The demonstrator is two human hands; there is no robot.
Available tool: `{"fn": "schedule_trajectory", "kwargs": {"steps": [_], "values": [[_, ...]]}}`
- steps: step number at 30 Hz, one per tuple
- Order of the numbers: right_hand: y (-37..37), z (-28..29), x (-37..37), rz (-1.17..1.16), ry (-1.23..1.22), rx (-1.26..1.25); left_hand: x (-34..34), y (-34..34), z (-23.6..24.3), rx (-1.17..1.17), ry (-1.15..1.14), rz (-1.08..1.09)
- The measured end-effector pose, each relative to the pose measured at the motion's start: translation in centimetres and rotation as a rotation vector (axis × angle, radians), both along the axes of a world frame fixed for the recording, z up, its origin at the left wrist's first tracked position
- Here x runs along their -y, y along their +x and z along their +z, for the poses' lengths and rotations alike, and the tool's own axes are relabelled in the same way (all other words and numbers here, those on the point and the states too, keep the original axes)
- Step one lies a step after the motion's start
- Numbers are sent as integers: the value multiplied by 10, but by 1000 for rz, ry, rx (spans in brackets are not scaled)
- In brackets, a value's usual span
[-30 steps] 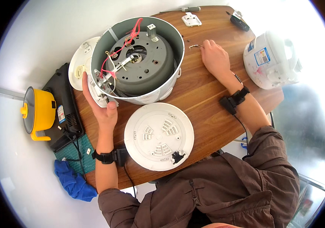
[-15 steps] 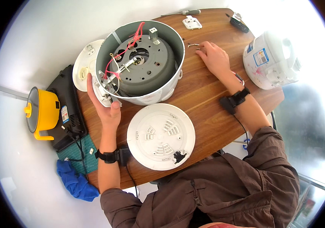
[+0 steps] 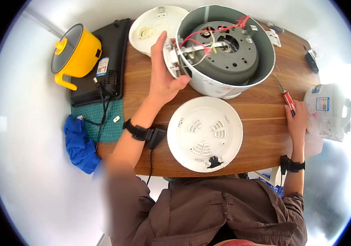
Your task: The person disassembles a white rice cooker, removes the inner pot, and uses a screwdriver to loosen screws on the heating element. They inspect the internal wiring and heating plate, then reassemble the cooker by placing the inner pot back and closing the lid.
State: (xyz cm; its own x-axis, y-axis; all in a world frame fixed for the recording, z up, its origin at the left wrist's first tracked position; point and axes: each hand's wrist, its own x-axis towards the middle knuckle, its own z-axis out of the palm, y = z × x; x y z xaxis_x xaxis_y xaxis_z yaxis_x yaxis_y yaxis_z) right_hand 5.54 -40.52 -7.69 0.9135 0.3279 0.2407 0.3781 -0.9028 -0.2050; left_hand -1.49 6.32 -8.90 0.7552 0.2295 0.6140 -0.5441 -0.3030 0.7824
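A rice cooker shell (image 3: pixel 212 80) stands upside down on the table, its underside open. Inside it sit a grey metal dome (image 3: pixel 241 67), red wires (image 3: pixel 202 33) and a metal bracket. At its left wall my left hand (image 3: pixel 163 84) grips a small white panel (image 3: pixel 170 59), thumb near the shell's lower side and fingers along the panel's outer edge. To the right, my right hand (image 3: pixel 297 121) closes on the red and white handle of a screwdriver (image 3: pixel 288 101), its shaft pointing toward the shell. Nearer me lies a round white base cover (image 3: pixel 206 135) with vent slots and a black socket piece.
A white lid (image 3: pixel 150 18) lies behind the shell's left side. Leftward are a yellow pot (image 3: pixel 81 57) on a black appliance (image 3: pixel 116 45), a green mat (image 3: pixel 109 135) and a blue cloth (image 3: pixel 81 149). A white rice cooker (image 3: pixel 333 119) stands beyond my right hand.
The view has swung left, shifting everything rightward in it. My right hand has left the small parts beside the shell and now holds the screwdriver. My left hand stays at the white panel.
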Motion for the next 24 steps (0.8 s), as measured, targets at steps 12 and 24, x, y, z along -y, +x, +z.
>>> {"fn": "schedule_trajectory", "kwargs": {"steps": [12, 24], "values": [[-5, 39, -27, -16, 382, 321, -6, 1, -11, 20, 158, 16], [17, 155, -175, 598, 249, 402, -7, 0, -11, 2, 241, 99]]}}
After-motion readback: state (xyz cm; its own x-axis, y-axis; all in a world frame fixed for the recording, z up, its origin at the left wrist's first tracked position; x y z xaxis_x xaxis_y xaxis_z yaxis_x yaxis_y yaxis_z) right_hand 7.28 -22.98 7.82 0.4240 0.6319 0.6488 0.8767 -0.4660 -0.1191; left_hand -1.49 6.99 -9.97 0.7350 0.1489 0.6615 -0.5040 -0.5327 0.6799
